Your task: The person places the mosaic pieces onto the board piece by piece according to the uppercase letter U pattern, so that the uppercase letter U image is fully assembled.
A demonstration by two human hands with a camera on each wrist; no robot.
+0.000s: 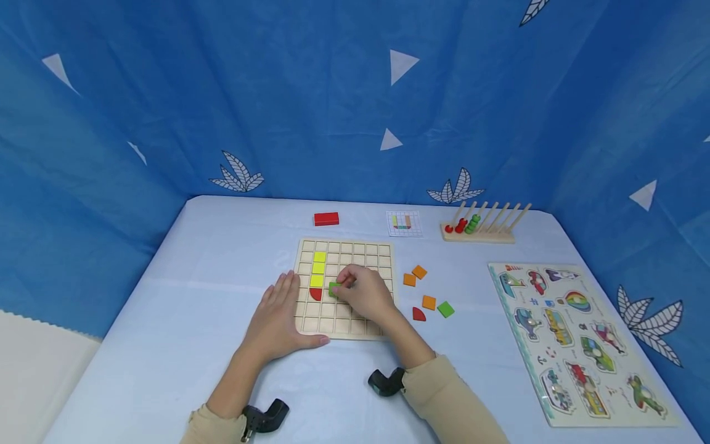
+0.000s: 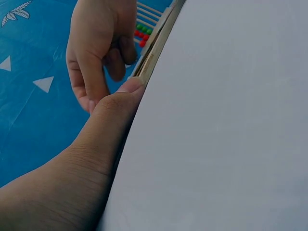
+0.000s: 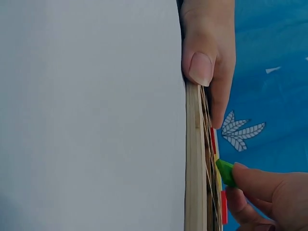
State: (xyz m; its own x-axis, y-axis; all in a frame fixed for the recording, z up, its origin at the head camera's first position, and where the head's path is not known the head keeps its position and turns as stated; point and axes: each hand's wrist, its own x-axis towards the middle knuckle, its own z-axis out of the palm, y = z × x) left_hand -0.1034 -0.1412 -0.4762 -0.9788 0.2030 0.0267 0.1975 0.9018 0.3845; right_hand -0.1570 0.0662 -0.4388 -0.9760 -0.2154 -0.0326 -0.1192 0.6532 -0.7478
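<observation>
Green tile (image 3: 225, 172) is pinched in right hand (image 1: 366, 293), printed card (image 1: 404, 224) beyond.

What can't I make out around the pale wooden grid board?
Head view: cells of the pale wooden grid board beneath the right hand, which covers them.
Head view: full outline of the flat green tile, partly covered by fingers.
Head view: exact layout on the white paper-like pattern card, too small.
Left wrist view: board's top face, nearly edge-on, partly behind the left hand.
</observation>
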